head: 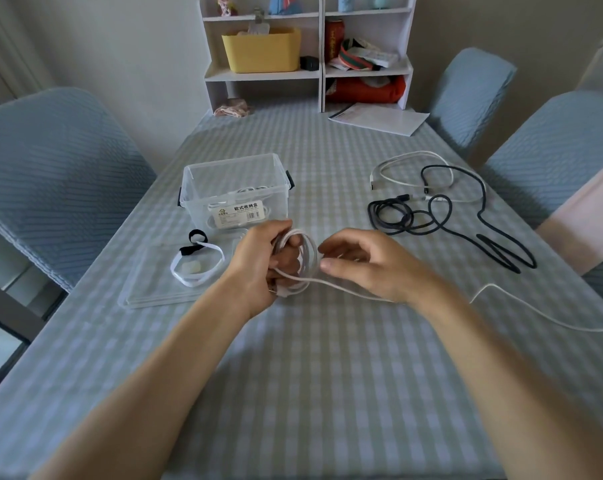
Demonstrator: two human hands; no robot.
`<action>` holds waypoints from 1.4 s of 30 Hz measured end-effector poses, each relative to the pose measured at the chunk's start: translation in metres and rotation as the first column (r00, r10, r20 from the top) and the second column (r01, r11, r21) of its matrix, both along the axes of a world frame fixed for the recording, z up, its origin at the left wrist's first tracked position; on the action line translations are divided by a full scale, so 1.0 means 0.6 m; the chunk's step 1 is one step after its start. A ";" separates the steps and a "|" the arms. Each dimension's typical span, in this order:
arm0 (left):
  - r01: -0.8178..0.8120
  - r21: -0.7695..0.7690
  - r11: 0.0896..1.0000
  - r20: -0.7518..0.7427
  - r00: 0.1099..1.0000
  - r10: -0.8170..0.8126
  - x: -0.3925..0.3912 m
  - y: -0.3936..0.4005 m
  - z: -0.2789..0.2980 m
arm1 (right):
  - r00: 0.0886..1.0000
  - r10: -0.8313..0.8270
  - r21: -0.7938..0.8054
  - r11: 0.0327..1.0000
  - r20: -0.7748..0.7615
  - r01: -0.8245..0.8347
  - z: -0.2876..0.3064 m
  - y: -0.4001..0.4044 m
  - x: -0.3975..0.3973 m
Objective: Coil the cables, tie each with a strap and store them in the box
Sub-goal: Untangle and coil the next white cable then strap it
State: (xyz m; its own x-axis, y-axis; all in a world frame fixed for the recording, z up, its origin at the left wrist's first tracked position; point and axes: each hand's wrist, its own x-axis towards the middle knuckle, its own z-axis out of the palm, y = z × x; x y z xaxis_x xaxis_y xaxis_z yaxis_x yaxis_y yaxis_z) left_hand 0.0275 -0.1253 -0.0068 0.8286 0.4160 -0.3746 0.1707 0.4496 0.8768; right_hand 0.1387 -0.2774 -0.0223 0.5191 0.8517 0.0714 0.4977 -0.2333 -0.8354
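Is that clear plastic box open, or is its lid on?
Open. The clear box has no lid on top; the lid lies flat on the table just in front, with straps on it.

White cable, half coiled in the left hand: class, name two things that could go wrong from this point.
1. The left hand holds the loops of the white cable loosely; if its grip slackens before a strap goes on, the coil may spring apart.
2. The cable's free tail trails off the table's right edge; winding it in quickly could make it snag or whip toward the loose black cable.
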 end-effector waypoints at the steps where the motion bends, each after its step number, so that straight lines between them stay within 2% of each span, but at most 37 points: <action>1: 0.037 -0.010 0.999 0.001 0.999 -0.037 -0.001 0.001 -0.002 | 1.000 -0.021 0.002 1.000 -0.006 0.021 -0.003 0.002 -0.001; 3: 0.109 -0.041 0.993 0.014 0.994 -0.108 -0.003 -0.001 -0.006 | 0.999 -0.042 -0.003 0.999 0.002 0.042 -0.009 0.007 -0.004; 6: 0.216 -0.077 0.973 0.057 0.976 -0.212 -0.005 -0.004 -0.010 | 0.994 0.019 0.029 0.999 -0.105 -0.016 -0.008 0.012 -0.009; 10: 0.325 -0.034 0.945 0.069 0.944 -0.322 -0.007 -0.002 -0.009 | 0.989 0.023 0.032 0.999 -0.146 -0.019 -0.002 0.019 -0.019; 13: 0.326 0.027 0.945 0.008 0.945 -0.327 -0.009 0.000 -0.006 | 0.990 -0.025 0.009 1.000 -0.141 0.026 -0.004 0.022 -0.021; 15: 0.242 0.067 0.968 -0.022 0.970 -0.241 -0.008 0.000 -0.008 | 0.978 -0.075 0.006 0.997 -0.195 0.077 -0.005 0.023 -0.018; 18: 0.097 0.153 0.983 0.057 0.993 -0.107 -0.004 0.000 -0.015 | 0.901 -0.137 0.064 0.982 -0.412 0.179 -0.005 0.022 -0.011; 21: 0.053 0.237 0.970 0.132 0.988 -0.086 0.001 -0.003 -0.022 | 0.818 -0.232 0.056 0.951 -0.526 0.305 -0.005 0.023 -0.007; 23: 0.057 0.315 0.947 0.135 0.985 -0.105 0.002 0.001 -0.024 | 0.773 -0.294 0.039 0.924 -0.562 0.380 -0.004 0.025 -0.005; 25: -0.006 0.356 0.934 0.115 0.993 -0.037 -0.001 0.010 -0.027 | 0.718 -0.330 0.037 0.896 -0.613 0.443 -0.001 0.028 -0.001; 27: -0.088 0.362 0.928 0.109 0.993 0.051 -0.007 0.016 -0.029 | 0.598 -0.323 0.044 0.856 -0.734 0.516 0.005 0.024 0.007; 29: -0.085 0.427 0.900 0.083 0.995 0.054 -0.013 0.011 -0.030 | 0.496 -0.299 0.046 0.821 -0.815 0.569 0.011 0.020 0.012; 31: -0.052 0.536 0.843 0.017 0.999 0.050 -0.009 -0.002 -0.034 | 0.441 -0.282 0.044 0.801 -0.852 0.597 0.015 0.016 0.015; 34: 0.012 0.779 0.627 -0.056 0.997 0.051 0.001 -0.018 -0.046 | 0.388 -0.247 0.046 0.792 -0.888 0.609 0.018 0.013 0.015; 35: 0.041 0.819 0.572 -0.069 0.997 0.027 0.004 -0.022 -0.049 | 0.385 -0.241 0.046 0.796 -0.891 0.604 0.019 0.013 0.014; 37: 0.067 0.841 0.537 -0.063 0.998 -0.025 0.007 -0.031 -0.049 | 0.407 -0.243 0.044 0.813 -0.881 0.580 0.021 0.016 0.009; 42: -0.118 0.763 0.636 0.118 0.992 0.042 0.019 -0.039 -0.053 | 0.533 -0.280 0.045 0.855 -0.798 0.517 0.020 0.023 -0.012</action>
State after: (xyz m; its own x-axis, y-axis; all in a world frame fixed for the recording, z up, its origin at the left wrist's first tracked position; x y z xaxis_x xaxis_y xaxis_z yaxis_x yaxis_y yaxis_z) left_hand 0.0386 -0.1485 -0.0388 0.7891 0.5882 0.1769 0.0787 -0.3824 0.9206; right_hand 0.1316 -0.2636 -0.0104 0.7652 0.5511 -0.3328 -0.4147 0.0265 -0.9096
